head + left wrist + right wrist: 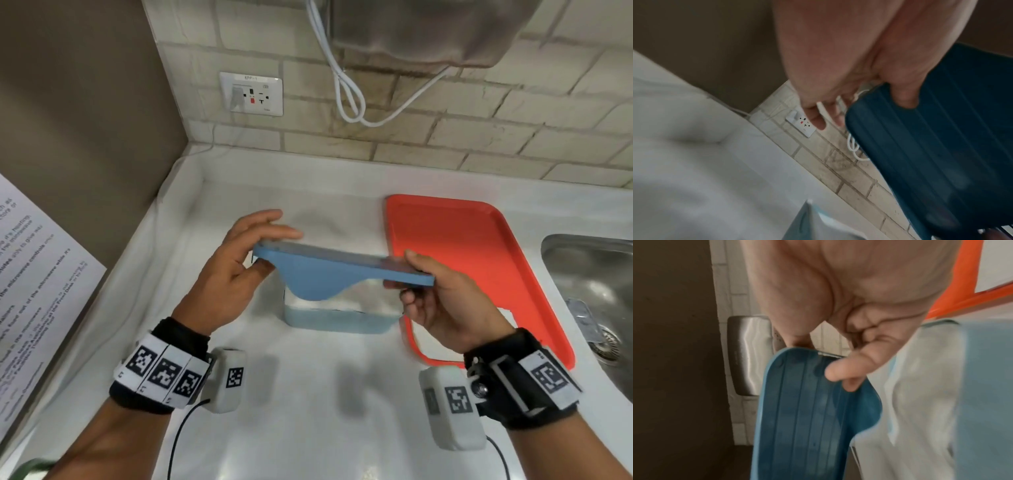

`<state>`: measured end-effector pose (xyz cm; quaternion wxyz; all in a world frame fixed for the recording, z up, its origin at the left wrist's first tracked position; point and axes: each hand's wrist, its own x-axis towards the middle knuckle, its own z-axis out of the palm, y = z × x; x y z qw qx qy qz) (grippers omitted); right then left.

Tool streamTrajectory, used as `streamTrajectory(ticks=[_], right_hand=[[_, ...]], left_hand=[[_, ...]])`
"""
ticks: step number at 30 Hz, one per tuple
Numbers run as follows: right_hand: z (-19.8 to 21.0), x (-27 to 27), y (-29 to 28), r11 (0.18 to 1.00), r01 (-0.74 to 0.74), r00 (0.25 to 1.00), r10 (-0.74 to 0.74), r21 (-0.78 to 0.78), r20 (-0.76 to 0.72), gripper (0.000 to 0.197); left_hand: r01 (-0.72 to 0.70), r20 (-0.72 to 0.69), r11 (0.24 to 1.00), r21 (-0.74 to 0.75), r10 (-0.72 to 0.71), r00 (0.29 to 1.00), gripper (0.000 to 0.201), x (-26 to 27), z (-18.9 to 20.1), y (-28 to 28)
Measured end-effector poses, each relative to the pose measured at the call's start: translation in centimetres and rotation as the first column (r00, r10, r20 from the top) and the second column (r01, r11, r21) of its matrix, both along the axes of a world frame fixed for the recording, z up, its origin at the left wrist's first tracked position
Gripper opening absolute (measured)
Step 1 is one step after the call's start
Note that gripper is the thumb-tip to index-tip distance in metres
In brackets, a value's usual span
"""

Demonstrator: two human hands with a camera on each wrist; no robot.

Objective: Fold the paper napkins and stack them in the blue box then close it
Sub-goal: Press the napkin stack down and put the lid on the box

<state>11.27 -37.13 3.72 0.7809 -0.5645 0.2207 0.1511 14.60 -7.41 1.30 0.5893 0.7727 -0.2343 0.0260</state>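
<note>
- Now, at nine o'clock, the left hand (236, 260) pinches the blue lid's (339, 270) left end, thumb beneath, fingers laid over the top.
- At the centre, the blue box (337, 320) sits on the white desk (308, 411) directly under the hovering lid, white napkins (363, 298) inside (their fold is too blurred to judge).
- At three o'clock, the right hand (442, 301) grips the lid's right end, beside the orange tray (479, 246).
- Risk: the lid is tilted, so it may land skewed, trap a napkin edge, or fail to seat.
</note>
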Motion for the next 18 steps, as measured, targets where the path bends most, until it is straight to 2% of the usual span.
streamTrajectory(ticks=[2, 5, 7, 10, 12, 15, 18], right_hand=[[-0.1, 0.4, -0.5, 0.995, 0.088, 0.989, -0.093, 0.049, 0.115, 0.06], [-0.3, 1.0, -0.7, 0.995, 0.088, 0.961, -0.097, 0.044, 0.261, 0.042], [-0.6, 1.6, -0.7, 0.992, 0.08, 0.956, -0.05, -0.096, 0.288, 0.034], [-1.7, 2.5, -1.1, 0.961, 0.045, 0.964, 0.03, -0.271, 0.265, 0.024], [-2.6, 3.3, -1.6, 0.945, 0.035, 0.968, 0.048, -0.324, 0.245, 0.017], [-4.0, 4.4, -2.3, 0.924, 0.04, 0.976, 0.044, -0.381, 0.211, 0.015], [-5.3, 4.8, -2.9, 0.897, 0.044, 0.983, 0.039, -0.44, 0.177, 0.013]], left_hand=[[-0.053, -0.106, 0.998, 0.015, 0.055, 0.993, 0.063, 0.7, 0.2, -0.1], [-0.059, -0.348, 0.972, -0.226, -0.024, 0.937, 0.062, 1.4, -0.4, -0.5], [-0.081, -0.448, 0.932, -0.353, -0.092, 0.889, 0.059, 1.7, -1.0, -0.5], [-0.099, -0.567, 0.892, -0.441, -0.192, 0.801, 0.053, 2.1, -1.3, -0.5], [-0.144, -0.601, 0.909, -0.392, -0.134, 0.788, 0.046, 2.1, -1.6, -1.2], [-0.152, -0.541, 0.968, -0.198, 0.021, 0.84, 0.066, 1.2, -2.8, -2.7], [-0.213, -0.55, 0.962, -0.172, 0.086, 0.831, 0.061, 0.0, -4.0, -3.9]])
